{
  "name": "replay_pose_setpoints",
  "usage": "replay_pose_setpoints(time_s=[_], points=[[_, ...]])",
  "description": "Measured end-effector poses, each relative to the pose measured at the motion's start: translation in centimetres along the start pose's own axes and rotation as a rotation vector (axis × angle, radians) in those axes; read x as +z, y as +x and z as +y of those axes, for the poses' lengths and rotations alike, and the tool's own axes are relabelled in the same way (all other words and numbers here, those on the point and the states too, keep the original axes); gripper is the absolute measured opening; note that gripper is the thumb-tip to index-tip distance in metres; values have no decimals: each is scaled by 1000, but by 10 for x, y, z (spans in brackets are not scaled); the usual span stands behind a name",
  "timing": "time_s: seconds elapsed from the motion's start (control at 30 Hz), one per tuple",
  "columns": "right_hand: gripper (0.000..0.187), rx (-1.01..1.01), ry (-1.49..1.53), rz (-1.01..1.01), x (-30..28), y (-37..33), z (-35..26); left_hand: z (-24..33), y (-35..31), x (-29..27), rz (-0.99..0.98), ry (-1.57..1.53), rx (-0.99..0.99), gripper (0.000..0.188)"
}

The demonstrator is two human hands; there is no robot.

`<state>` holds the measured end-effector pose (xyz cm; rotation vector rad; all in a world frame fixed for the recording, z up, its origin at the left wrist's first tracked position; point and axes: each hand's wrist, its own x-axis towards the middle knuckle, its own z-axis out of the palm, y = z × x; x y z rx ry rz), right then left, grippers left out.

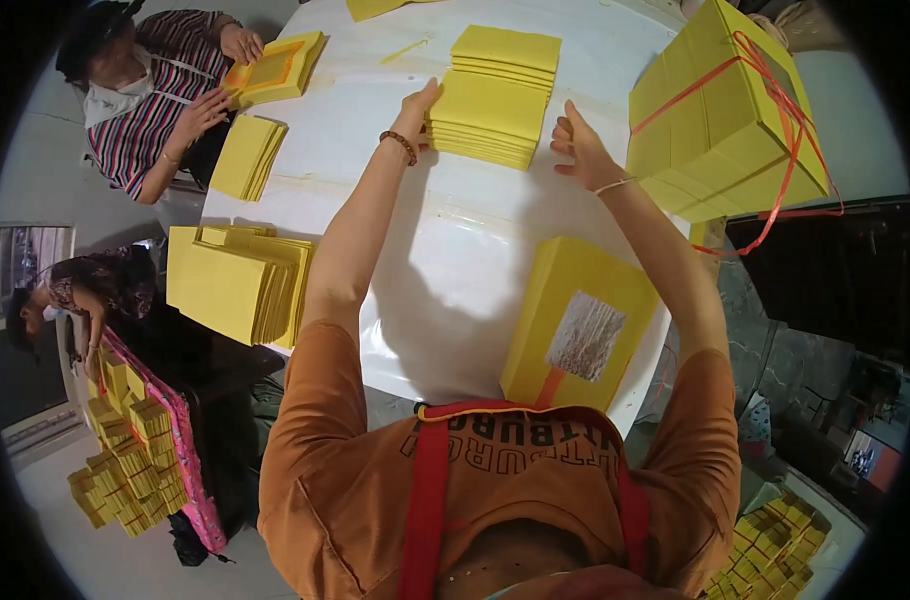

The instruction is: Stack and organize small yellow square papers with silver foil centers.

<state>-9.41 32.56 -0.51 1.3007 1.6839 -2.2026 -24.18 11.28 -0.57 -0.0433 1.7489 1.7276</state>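
A neat stack of yellow paper sheets (483,112) lies on the white table (425,225), with a second, shorter-looking yellow stack (505,45) right behind it. Against the left edge of the nearer stack rests my left hand (415,115), fingers straight and partly hidden, thumb up. My right hand (582,148) hovers just off the stack's right side, its fingers apart and a little bent, holding nothing. Closer to my body leans a yellow block of paper (530,320) with a silver patch and an orange strip.
At right stands a big yellow bundle (710,130) tied with red plastic string (775,212). More yellow stacks (230,285) (245,158) line the table's left edge. A co-worker (155,100) handles a yellow-and-orange pad (275,72). Another person bends by heaped bundles (140,460) at lower left.
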Motion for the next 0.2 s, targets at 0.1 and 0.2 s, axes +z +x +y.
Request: replay_pose_setpoints(time_s=[0.1, 0.2], points=[[74, -162, -70, -165, -16, -63, -5, -6, -19, -17, 242, -43, -16, 57], [77, -446, -390, -279, -49, -117, -5, -22, -39, -19, 357, -93, 114, 62]])
